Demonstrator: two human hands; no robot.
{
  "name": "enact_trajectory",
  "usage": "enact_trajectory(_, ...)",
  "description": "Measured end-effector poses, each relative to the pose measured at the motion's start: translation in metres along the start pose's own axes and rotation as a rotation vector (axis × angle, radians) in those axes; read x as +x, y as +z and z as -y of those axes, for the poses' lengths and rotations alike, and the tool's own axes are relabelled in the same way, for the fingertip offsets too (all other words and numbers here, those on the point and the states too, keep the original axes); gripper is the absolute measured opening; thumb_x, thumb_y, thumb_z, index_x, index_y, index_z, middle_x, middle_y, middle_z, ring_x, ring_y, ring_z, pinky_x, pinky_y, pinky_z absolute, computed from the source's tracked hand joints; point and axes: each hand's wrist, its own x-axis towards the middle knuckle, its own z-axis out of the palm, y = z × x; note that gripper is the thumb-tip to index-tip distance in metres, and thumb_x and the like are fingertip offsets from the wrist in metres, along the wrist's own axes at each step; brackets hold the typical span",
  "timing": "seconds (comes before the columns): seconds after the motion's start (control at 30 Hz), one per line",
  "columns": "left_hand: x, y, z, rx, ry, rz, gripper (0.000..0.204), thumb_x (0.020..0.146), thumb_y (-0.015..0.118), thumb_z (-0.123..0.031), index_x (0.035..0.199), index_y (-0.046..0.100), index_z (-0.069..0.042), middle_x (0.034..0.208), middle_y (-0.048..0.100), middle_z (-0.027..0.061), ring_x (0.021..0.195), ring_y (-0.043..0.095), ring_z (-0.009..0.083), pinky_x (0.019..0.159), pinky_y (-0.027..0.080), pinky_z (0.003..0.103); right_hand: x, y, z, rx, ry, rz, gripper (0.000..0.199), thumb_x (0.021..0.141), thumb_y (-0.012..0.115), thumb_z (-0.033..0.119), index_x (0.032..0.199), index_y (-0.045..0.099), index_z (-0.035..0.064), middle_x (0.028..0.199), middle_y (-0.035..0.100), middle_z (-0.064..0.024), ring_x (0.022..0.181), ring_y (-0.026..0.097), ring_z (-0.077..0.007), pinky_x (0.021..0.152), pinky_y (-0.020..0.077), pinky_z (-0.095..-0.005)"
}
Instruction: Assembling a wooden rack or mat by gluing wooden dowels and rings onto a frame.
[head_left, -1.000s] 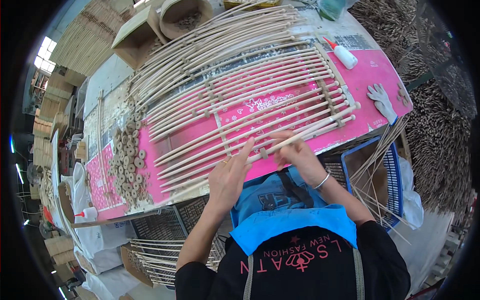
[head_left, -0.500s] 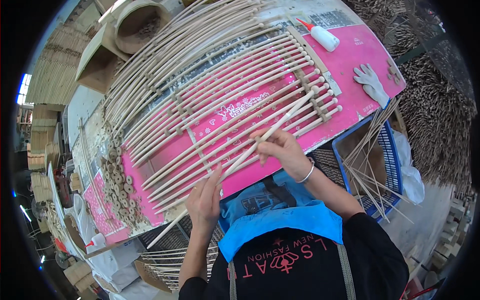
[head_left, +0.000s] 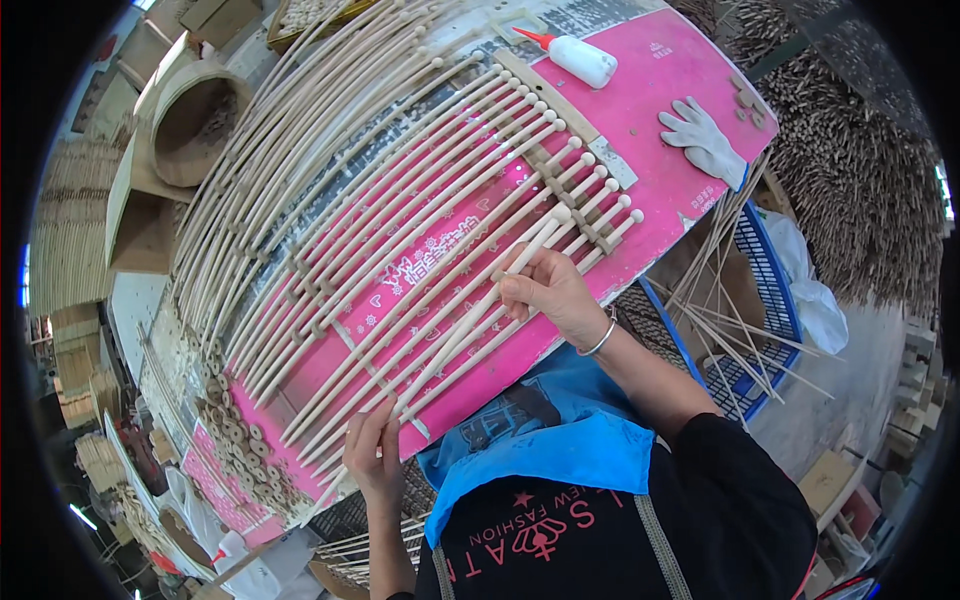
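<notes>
My right hand [head_left: 545, 292] pinches a pale wooden rod [head_left: 468, 322] with a round knob at its far end. The rod slants above the row of rods, knob end up and to the right. Near its lower end, the fingers of my left hand [head_left: 376, 448] are closed on it. Under it, similar knobbed rods [head_left: 400, 232] lie side by side on a pink printed board [head_left: 668, 72]. A slotted wooden strip [head_left: 570, 185] runs across them near the knobs. Small wooden pieces sit around several rods midway.
A white glue bottle [head_left: 580, 62] with a red tip and a white glove [head_left: 703, 142] lie at the far right. Loose wooden rings [head_left: 235, 425] are heaped at left. A blue basket [head_left: 765, 290] of thin sticks stands right; a round container [head_left: 200, 120] stands far left.
The held rod has come closer in line with the rods below it. My left hand has shifted down and left, toward its lower end. The whole view has turned somewhat.
</notes>
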Motion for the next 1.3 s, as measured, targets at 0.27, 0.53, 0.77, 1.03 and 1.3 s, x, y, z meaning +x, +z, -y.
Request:
enact_trajectory(0.27, 0.017, 0.008, 0.002, -0.01, 0.009, 0.016, 0.028, 0.087, 0.071, 0.006, 0.113, 0.076, 0.0, 0.085, 0.064, 0.0117, 0.079, 0.063, 0.0235, 0.071, 0.05, 0.033, -0.004, -0.016, 0.017, 0.063, -0.003, 0.09, 0.042, 0.098, 0.073, 0.023, 0.135, 0.064, 0.0051, 0.09, 0.068, -0.0021, 0.079, 0.068, -0.0086, 0.065, 0.0544, -0.0228)
enact_trajectory(0.53, 0.029, 0.02, -0.005, 0.012, 0.03, 0.081, 0.027, 0.088, 0.071, 0.004, 0.114, 0.076, 0.0, 0.089, 0.065, 0.013, 0.081, 0.065, 0.0254, 0.073, 0.051, 0.035, -0.022, -0.029, 0.021, 0.081, 0.012, -0.056, 0.042, 0.099, 0.072, 0.023, 0.134, 0.062, 0.0014, 0.09, 0.067, -0.0018, 0.077, 0.066, -0.0086, 0.063, 0.0521, -0.0231)
enact_trajectory(0.77, 0.045, 0.032, -0.011, -0.022, 0.054, 0.1, 0.025, 0.09, 0.07, 0.004, 0.115, 0.076, 0.0, 0.088, 0.065, 0.0123, 0.08, 0.064, 0.0238, 0.072, 0.05, 0.033, -0.024, -0.044, 0.026, -0.012, -0.007, -0.118, 0.036, 0.1, 0.072, 0.026, 0.126, 0.064, 0.0023, 0.091, 0.069, 0.0002, 0.072, 0.064, -0.0062, 0.06, 0.0495, -0.0211)
enact_trajectory(1.03, 0.067, 0.054, -0.016, -0.065, 0.127, 0.114, 0.027, 0.09, 0.07, 0.004, 0.116, 0.076, -0.001, 0.094, 0.063, 0.0104, 0.084, 0.062, 0.0223, 0.074, 0.05, 0.033, -0.023, -0.064, 0.027, -0.136, -0.077, -0.342, 0.029, 0.099, 0.075, 0.027, 0.113, 0.066, 0.0032, 0.082, 0.068, 0.0005, 0.065, 0.062, -0.0039, 0.051, 0.0439, -0.0195)
enact_trajectory(1.3, 0.081, 0.072, -0.022, -0.052, 0.131, 0.099, 0.027, 0.092, 0.07, 0.002, 0.119, 0.075, -0.001, 0.099, 0.061, 0.0105, 0.089, 0.062, 0.0213, 0.075, 0.05, 0.032, -0.03, -0.088, 0.042, -0.174, -0.159, -0.502, 0.027, 0.1, 0.072, 0.021, 0.115, 0.067, -0.0005, 0.081, 0.067, -0.0003, 0.068, 0.061, -0.0047, 0.059, 0.0467, -0.0209)
